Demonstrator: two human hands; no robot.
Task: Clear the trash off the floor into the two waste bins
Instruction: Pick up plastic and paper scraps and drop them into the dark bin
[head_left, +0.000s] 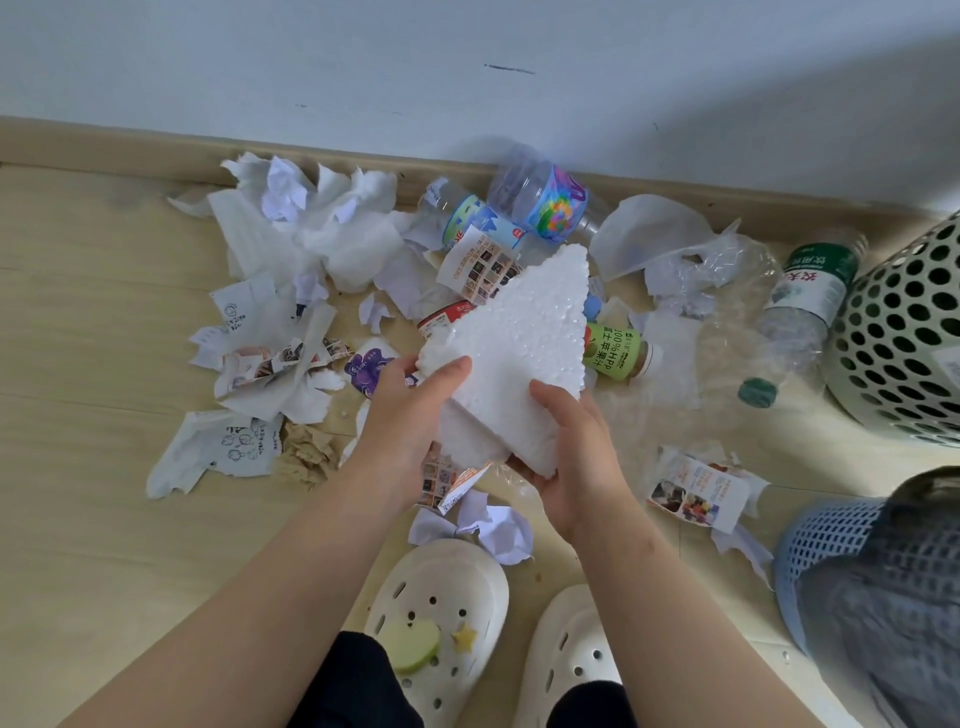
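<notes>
- Nearest, two cream clogs (441, 613) stand on the wooden floor (93, 545) at its near edge, the left one carrying a green apple-slice charm and a small yellow star.
- Just ahead of the clogs lies a crumpled white paper (498, 525), and to its right a torn printed leaflet (696, 493).
- At the floor's near right corner sits a blue mesh bin (831, 551) with a grey bag inside it.
- Above the litter, the left hand (410, 410) and the right hand (571, 447) together hold a white triangular foam slab (514, 343); the left thumb lies over its left corner, the right thumb presses its near edge, and the other fingers curl underneath.
- The foam slab is lifted clear of the floor, its point aimed toward the wall.
- Left of the hands, torn sheets with doodles (223, 441) and a brown paper scrap (306, 452) lie scattered.
- Right of the slab a small green-labelled juice bottle (618, 351) lies on its side, near a clear bottle with a green cap (800, 322).
- At the right edge stands a pale green bin with round holes (904, 332).
- Farther back, a heap of white tissue (322, 228) and two more plastic bottles (540, 202) lie along the baseboard (104, 140).
</notes>
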